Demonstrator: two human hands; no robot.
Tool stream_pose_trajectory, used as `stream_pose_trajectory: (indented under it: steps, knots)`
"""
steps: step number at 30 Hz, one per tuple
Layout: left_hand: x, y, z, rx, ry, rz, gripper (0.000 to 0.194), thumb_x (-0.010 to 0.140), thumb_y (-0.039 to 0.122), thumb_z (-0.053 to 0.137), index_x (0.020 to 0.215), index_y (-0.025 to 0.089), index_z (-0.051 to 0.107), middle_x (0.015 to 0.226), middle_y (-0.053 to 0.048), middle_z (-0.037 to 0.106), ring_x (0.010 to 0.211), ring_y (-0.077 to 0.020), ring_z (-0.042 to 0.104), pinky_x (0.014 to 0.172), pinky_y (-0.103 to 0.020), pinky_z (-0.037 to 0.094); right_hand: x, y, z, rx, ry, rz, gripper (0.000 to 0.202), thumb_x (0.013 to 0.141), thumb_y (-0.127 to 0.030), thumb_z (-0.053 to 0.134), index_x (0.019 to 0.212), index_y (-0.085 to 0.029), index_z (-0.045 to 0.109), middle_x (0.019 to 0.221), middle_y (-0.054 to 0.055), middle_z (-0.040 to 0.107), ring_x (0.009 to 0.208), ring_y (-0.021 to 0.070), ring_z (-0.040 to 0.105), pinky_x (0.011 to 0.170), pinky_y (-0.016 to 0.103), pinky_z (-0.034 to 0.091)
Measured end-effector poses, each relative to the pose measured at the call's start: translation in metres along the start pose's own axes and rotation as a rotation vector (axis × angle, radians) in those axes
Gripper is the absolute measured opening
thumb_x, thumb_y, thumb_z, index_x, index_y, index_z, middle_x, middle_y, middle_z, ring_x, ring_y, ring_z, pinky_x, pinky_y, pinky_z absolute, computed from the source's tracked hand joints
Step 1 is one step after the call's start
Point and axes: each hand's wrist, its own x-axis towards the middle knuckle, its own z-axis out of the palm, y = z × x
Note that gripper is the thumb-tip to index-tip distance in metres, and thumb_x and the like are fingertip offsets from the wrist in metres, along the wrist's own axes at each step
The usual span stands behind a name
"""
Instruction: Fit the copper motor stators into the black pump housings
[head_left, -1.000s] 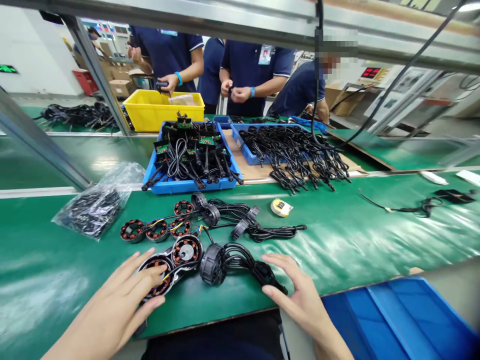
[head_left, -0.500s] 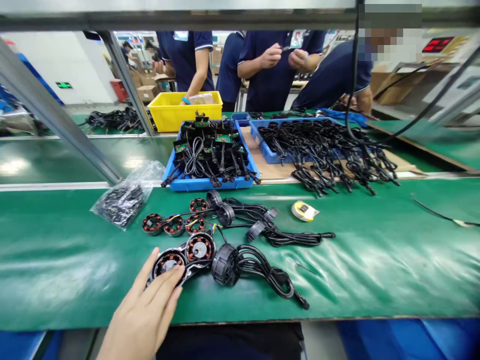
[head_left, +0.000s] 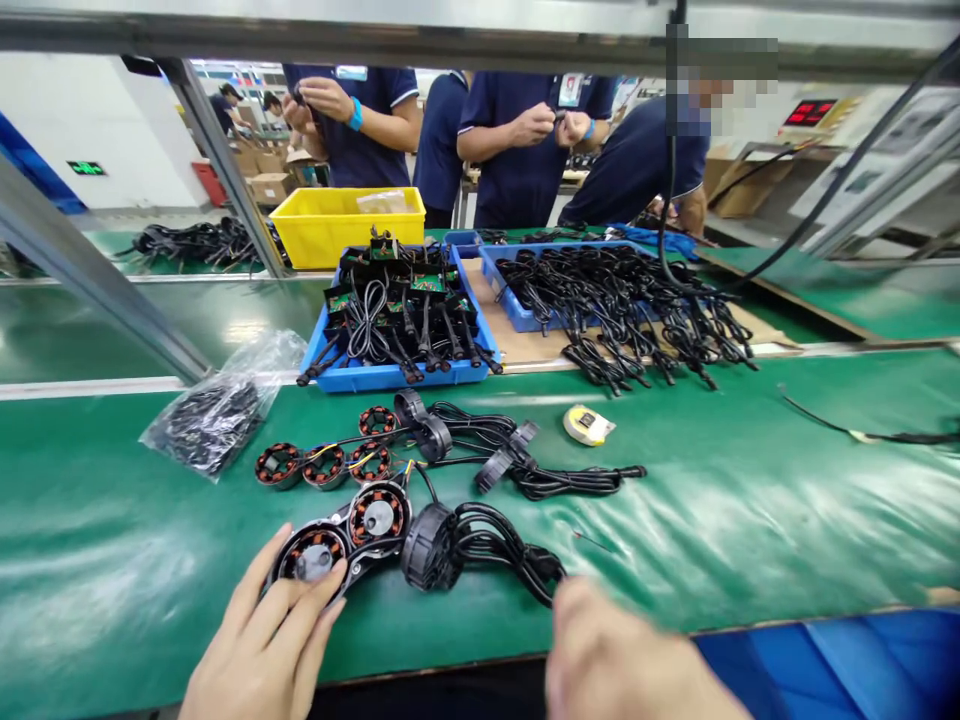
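Observation:
My left hand (head_left: 259, 640) grips the near end of a twin-ring metal housing (head_left: 357, 572), its fingers laid across the rim. Copper-wound stators sit in both rings. A black cable joins it to a round ribbed black part (head_left: 427, 548) on the right, from which a coiled black cable (head_left: 502, 540) runs. My right hand (head_left: 622, 660), smeared by motion, is at the front edge by that cable's end; its fingers are unclear. Behind the housing lie several loose stators (head_left: 277, 464), wired to black clamp-shaped parts (head_left: 424, 428) and coiled cables.
A plastic bag of small black parts (head_left: 206, 420) lies at left, a yellow-and-white tape roll (head_left: 587, 425) at right. Farther back stand a blue tray of circuit boards (head_left: 405, 378), a blue tray of cables (head_left: 517, 310) and a yellow bin (head_left: 345, 225). Co-workers stand opposite. A metal post (head_left: 112, 250) slants at left.
My right hand has come into view at the lower right. My left hand stays on the housing. A co-worker's hand has left the yellow bin and is raised. The whole view has shifted slightly.

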Motion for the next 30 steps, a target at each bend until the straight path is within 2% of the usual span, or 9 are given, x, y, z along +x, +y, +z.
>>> stream_pose_trajectory:
  steps: [4, 7, 11, 14, 18, 21, 24, 28, 30]
  knots:
    - [0.000, 0.002, 0.001, 0.027, 0.033, -0.007, 0.025, 0.099, 0.017, 0.059, 0.121, 0.011, 0.070, 0.095, -0.007, 0.067, 0.147, -0.0317, 0.040, 0.126, -0.038, 0.028, 0.021, 0.083, -0.036, -0.189, 0.278, 0.335, 0.027, 0.099, -0.046, 0.058, 0.110, -0.027, 0.073, 0.112, 0.004, 0.073, 0.105, 0.0224, 0.069, 0.090, 0.039, 0.056]
    - [0.000, 0.005, 0.001, 0.060, 0.051, -0.021, 0.022, 0.100, 0.014, 0.058, 0.117, 0.011, 0.071, 0.098, -0.007, 0.067, 0.145, -0.0340, 0.042, 0.119, -0.039, 0.035, 0.033, 0.107, -0.040, -0.243, 0.234, 0.418, 0.049, 0.094, -0.065, 0.058, 0.116, -0.024, 0.072, 0.119, 0.006, 0.071, 0.111, 0.0260, 0.068, 0.096, 0.042, 0.055]
    - [0.000, 0.009, 0.000, 0.038, 0.051, -0.032, 0.022, 0.098, 0.010, 0.059, 0.117, 0.011, 0.070, 0.098, -0.007, 0.067, 0.145, -0.0338, 0.041, 0.113, -0.038, 0.039, 0.040, 0.056, 0.002, -0.143, -0.102, 0.107, 0.083, 0.090, -0.077, 0.056, 0.153, -0.024, 0.042, 0.144, 0.008, 0.058, 0.125, 0.0208, 0.063, 0.103, 0.034, 0.055]
    - [0.000, 0.013, 0.000, 0.004, 0.050, -0.090, 0.023, 0.098, 0.007, 0.059, 0.117, 0.011, 0.071, 0.099, -0.006, 0.068, 0.144, -0.0330, 0.042, 0.114, -0.039, 0.039, 0.047, 0.010, 0.045, -0.298, -0.100, -0.122, 0.116, 0.075, -0.089, 0.062, 0.158, -0.014, 0.032, 0.150, 0.014, 0.051, 0.131, 0.0291, 0.056, 0.106, 0.042, 0.052]
    - [-0.001, 0.017, 0.001, -0.043, 0.072, -0.155, 0.024, 0.096, 0.006, 0.061, 0.117, 0.013, 0.071, 0.104, -0.005, 0.069, 0.145, -0.0313, 0.042, 0.116, -0.038, 0.038, 0.057, -0.010, 0.076, -0.356, 0.047, -0.243, 0.061, 0.098, -0.057, 0.055, 0.139, -0.012, 0.055, 0.131, 0.010, 0.064, 0.115, 0.0258, 0.060, 0.098, 0.039, 0.046]
    - [-0.006, 0.019, 0.003, -0.074, 0.077, -0.201, 0.024, 0.097, 0.009, 0.060, 0.118, 0.015, 0.071, 0.108, -0.005, 0.070, 0.146, -0.0304, 0.042, 0.115, -0.037, 0.040, 0.055, -0.010, 0.075, -0.316, 0.048, -0.415, 0.031, 0.100, -0.028, 0.044, 0.120, -0.018, 0.065, 0.116, 0.005, 0.071, 0.101, 0.0207, 0.062, 0.088, 0.035, 0.041]
    - [-0.010, 0.020, 0.003, -0.030, 0.049, -0.215, 0.032, 0.099, 0.012, 0.058, 0.129, 0.013, 0.067, 0.119, -0.008, 0.069, 0.145, -0.0316, 0.042, 0.114, -0.038, 0.041, 0.051, -0.009, 0.061, -0.298, -0.045, -0.548, 0.027, 0.096, -0.022, 0.050, 0.115, -0.024, 0.068, 0.119, 0.001, 0.072, 0.102, 0.0193, 0.064, 0.088, 0.035, 0.039]
    - [-0.012, 0.022, 0.003, -0.030, 0.044, -0.215, 0.031, 0.098, 0.011, 0.059, 0.127, 0.014, 0.068, 0.121, -0.006, 0.069, 0.143, -0.0313, 0.044, 0.115, -0.039, 0.042, 0.057, -0.001, 0.036, -0.084, -0.259, -0.447, 0.044, 0.094, -0.047, 0.066, 0.132, -0.025, 0.062, 0.131, 0.003, 0.067, 0.112, 0.0195, 0.066, 0.090, 0.031, 0.050]
    - [-0.011, 0.022, 0.002, -0.043, 0.054, -0.218, 0.029, 0.097, 0.010, 0.059, 0.124, 0.015, 0.070, 0.118, -0.004, 0.071, 0.142, -0.0301, 0.045, 0.115, -0.037, 0.044, 0.069, 0.009, 0.029, 0.137, -0.420, -0.182, 0.058, 0.096, -0.063, 0.060, 0.140, -0.027, 0.056, 0.133, 0.005, 0.066, 0.111, 0.0184, 0.069, 0.084, 0.028, 0.057]
